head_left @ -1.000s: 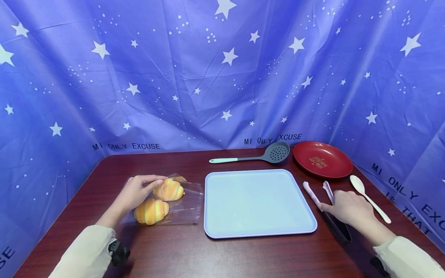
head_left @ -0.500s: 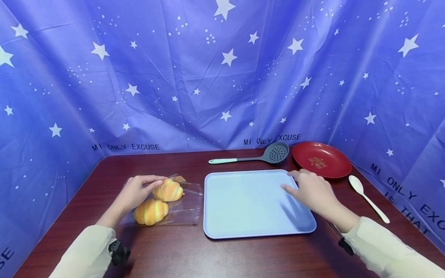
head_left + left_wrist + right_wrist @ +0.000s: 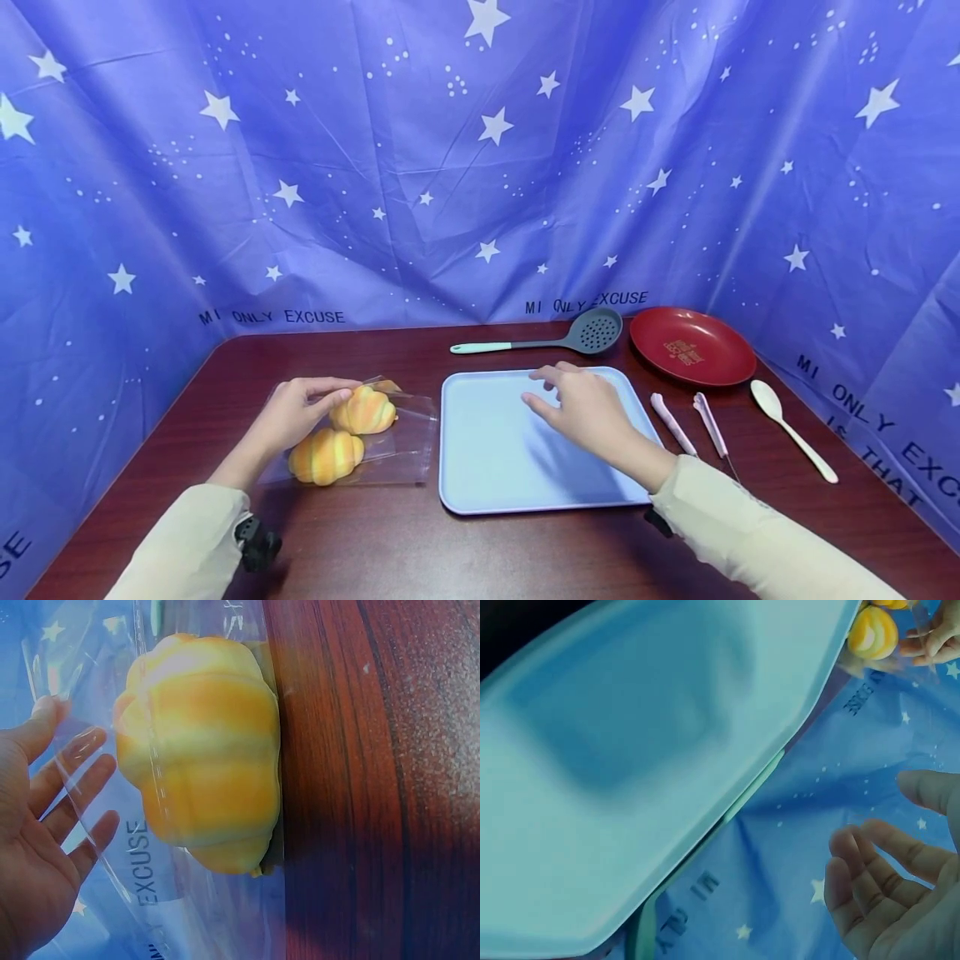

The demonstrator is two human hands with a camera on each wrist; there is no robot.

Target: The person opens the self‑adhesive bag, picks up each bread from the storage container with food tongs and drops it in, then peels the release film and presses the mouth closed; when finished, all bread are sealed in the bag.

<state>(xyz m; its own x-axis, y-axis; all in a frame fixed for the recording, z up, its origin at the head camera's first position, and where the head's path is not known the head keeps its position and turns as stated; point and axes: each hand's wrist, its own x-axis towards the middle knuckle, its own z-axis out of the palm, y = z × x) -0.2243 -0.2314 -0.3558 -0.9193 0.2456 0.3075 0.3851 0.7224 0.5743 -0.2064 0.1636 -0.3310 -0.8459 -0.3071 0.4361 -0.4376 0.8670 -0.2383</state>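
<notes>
Two croissant-shaped bread rolls, the far roll (image 3: 363,410) and the near roll (image 3: 326,457), lie inside a clear plastic bag (image 3: 411,462) on the left of the table. My left hand (image 3: 288,417) pinches the bag's edge beside them. In the left wrist view, the thumb and index fingertip of that hand (image 3: 45,817) meet at the film, the other fingers spread loosely behind it. Over the pale blue tray (image 3: 480,467) hovers my right hand (image 3: 588,417), holding nothing. Its fingers are relaxed and slightly bent in the right wrist view.
Right of the tray lie tongs (image 3: 674,427) with pale pink ends, partly hidden by the right sleeve. A white spoon (image 3: 795,433) is farther right. Behind stand a red plate (image 3: 720,350) and a slotted skimmer (image 3: 596,331). A starry blue curtain (image 3: 420,167) surrounds the table.
My right hand has left the tongs and moved left across the tray, with the tongs staying on the table. My left hand holds its place at the bag.
</notes>
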